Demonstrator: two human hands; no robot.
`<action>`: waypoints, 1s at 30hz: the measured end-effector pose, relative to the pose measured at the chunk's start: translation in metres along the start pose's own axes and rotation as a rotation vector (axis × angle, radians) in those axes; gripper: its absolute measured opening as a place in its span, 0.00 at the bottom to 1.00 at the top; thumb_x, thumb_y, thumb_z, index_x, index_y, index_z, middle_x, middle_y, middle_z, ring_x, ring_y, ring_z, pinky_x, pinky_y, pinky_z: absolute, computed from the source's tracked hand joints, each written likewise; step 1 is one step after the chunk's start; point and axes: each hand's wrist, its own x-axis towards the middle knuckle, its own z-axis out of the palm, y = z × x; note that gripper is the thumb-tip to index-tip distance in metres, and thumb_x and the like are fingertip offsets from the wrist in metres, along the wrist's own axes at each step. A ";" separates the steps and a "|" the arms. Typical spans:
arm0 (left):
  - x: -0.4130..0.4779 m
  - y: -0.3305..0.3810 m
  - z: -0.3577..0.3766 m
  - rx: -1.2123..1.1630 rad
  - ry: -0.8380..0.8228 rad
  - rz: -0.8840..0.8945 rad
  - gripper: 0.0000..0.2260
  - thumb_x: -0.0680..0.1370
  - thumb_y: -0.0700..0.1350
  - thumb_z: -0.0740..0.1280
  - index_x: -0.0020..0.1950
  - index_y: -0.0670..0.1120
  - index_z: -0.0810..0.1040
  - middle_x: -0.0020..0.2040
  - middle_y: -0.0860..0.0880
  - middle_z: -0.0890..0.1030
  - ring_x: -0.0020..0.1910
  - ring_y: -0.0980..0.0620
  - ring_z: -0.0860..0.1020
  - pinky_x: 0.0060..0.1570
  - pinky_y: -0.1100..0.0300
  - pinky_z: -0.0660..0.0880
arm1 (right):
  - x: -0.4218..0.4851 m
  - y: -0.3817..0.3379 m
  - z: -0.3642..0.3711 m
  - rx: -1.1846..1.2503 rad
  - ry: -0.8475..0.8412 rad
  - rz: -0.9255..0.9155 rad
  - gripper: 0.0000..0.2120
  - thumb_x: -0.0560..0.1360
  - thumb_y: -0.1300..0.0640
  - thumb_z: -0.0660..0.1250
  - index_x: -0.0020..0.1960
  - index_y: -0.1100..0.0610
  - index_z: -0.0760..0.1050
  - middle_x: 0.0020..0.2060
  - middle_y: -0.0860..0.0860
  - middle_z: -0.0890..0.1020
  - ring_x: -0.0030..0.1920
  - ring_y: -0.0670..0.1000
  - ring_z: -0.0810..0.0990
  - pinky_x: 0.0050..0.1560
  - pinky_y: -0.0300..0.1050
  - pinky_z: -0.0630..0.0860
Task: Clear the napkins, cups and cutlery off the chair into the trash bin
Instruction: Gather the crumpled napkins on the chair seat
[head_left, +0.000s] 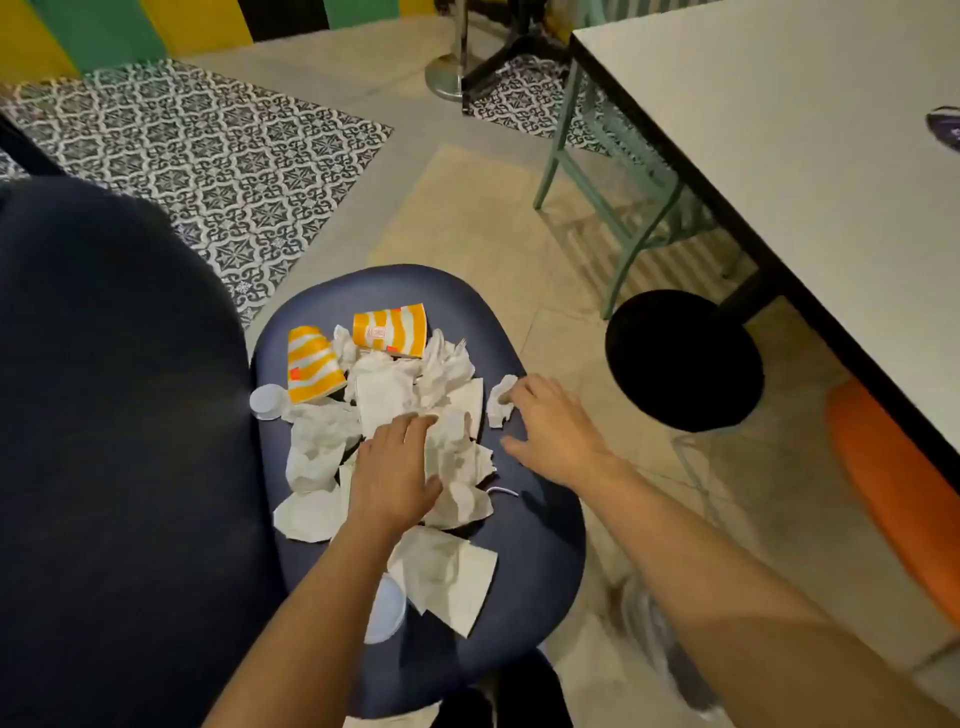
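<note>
A dark blue padded chair stands in the middle of the view, and its seat carries the litter. A heap of crumpled white paper napkins covers most of the seat. Two orange-and-white striped paper cups lie on their sides at the far edge of the heap, one on the left and one further back. A small white plastic lid sits beside the left cup. A white plastic fork lies tangled among the far napkins.

The left hand rests palm down on the heap, its fingers straight and close together, pressing the paper. The right hand reaches over the seat's right edge. Its fingers are loosely bent and touch a separate small crumpled white napkin, while the thumb is spread well away from it.

A round black trash bin stands on the floor just right of the chair, beside a white table.
</note>
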 end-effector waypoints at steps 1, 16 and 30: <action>0.002 -0.004 0.005 0.019 -0.045 -0.016 0.30 0.71 0.51 0.68 0.71 0.50 0.62 0.70 0.49 0.66 0.65 0.46 0.68 0.59 0.53 0.66 | 0.004 0.000 0.009 -0.001 -0.038 0.002 0.22 0.73 0.52 0.66 0.66 0.54 0.69 0.63 0.52 0.70 0.63 0.54 0.68 0.62 0.49 0.66; 0.002 -0.039 0.079 -0.183 -0.141 -0.300 0.28 0.69 0.44 0.72 0.66 0.49 0.65 0.63 0.46 0.64 0.58 0.44 0.68 0.40 0.54 0.73 | 0.022 -0.013 0.105 0.156 -0.330 -0.085 0.33 0.66 0.44 0.73 0.67 0.52 0.67 0.64 0.49 0.69 0.65 0.50 0.66 0.61 0.47 0.69; -0.004 -0.042 0.100 -0.302 -0.093 -0.340 0.22 0.70 0.32 0.64 0.61 0.47 0.69 0.62 0.43 0.63 0.58 0.44 0.64 0.50 0.54 0.71 | 0.014 -0.013 0.131 -0.015 -0.331 -0.203 0.25 0.70 0.56 0.70 0.63 0.53 0.66 0.58 0.52 0.70 0.56 0.54 0.70 0.47 0.48 0.72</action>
